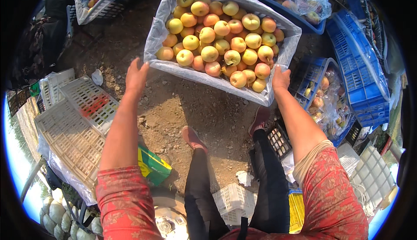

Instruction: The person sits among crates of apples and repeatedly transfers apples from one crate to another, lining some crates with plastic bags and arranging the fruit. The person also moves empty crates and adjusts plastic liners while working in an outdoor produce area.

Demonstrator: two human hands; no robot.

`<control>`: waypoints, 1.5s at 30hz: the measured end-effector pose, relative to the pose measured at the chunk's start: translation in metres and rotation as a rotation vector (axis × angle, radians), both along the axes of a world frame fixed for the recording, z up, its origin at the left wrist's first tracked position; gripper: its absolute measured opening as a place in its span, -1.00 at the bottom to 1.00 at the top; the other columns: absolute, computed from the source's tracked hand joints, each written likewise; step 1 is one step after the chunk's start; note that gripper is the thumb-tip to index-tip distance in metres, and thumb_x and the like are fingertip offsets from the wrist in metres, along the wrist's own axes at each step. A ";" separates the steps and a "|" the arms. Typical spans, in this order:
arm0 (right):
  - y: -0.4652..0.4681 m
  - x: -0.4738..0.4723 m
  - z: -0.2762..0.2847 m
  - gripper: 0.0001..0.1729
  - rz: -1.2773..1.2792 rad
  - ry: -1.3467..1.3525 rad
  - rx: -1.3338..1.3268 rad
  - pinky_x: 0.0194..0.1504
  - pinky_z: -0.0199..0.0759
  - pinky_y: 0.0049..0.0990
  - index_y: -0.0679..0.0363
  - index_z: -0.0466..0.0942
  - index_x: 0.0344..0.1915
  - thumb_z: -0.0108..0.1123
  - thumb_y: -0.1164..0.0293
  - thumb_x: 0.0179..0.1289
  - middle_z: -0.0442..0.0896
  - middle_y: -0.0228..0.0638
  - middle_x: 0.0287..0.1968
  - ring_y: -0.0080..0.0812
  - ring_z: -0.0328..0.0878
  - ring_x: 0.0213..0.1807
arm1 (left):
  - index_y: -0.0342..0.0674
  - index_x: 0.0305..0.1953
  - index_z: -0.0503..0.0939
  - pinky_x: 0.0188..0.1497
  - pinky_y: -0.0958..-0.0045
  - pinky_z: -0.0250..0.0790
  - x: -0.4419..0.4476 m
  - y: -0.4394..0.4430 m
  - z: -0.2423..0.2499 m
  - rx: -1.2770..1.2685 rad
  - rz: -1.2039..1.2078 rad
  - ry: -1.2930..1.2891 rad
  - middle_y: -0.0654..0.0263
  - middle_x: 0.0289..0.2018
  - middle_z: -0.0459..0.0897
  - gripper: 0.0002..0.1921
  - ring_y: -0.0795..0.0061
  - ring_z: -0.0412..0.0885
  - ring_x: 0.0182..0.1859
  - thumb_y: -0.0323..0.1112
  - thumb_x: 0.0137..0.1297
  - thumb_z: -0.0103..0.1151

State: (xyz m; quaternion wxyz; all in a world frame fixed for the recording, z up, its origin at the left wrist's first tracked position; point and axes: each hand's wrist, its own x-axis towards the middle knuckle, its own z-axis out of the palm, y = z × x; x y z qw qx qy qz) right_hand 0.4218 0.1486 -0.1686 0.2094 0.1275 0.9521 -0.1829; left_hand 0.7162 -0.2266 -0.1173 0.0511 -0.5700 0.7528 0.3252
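A crate lined with thin white sheeting [208, 77] lies before me, filled with yellow and blushed-red apples [208, 35]. At its near left corner is my left hand [135, 77], its fingers spread and one fingertip at the liner's edge. The other fingers of that hand stand apart from the crate. My right hand [281, 80] grips the near right corner, with the thumb over the lined rim. The liner hides most of the crate's outer wall.
Blue crates with plastic-wrapped fruit [325, 100] stand right and behind. Empty white plastic crates [71, 122] are stacked left. A green-yellow box [153, 165] sits near my left leg. Another lined apple crate [97, 9] is at the far left. Dirt ground [172, 109] lies between.
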 end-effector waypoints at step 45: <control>0.018 0.002 -0.008 -0.60 0.637 0.147 0.091 -0.11 0.42 0.04 0.09 0.39 -0.01 0.03 0.05 0.36 0.66 0.01 -0.17 0.16 0.58 -0.11 | -0.35 0.37 0.17 0.35 0.32 0.13 0.112 0.133 -0.017 0.169 0.615 0.428 -0.03 0.30 0.31 -0.37 0.25 0.31 0.32 -0.20 0.41 0.12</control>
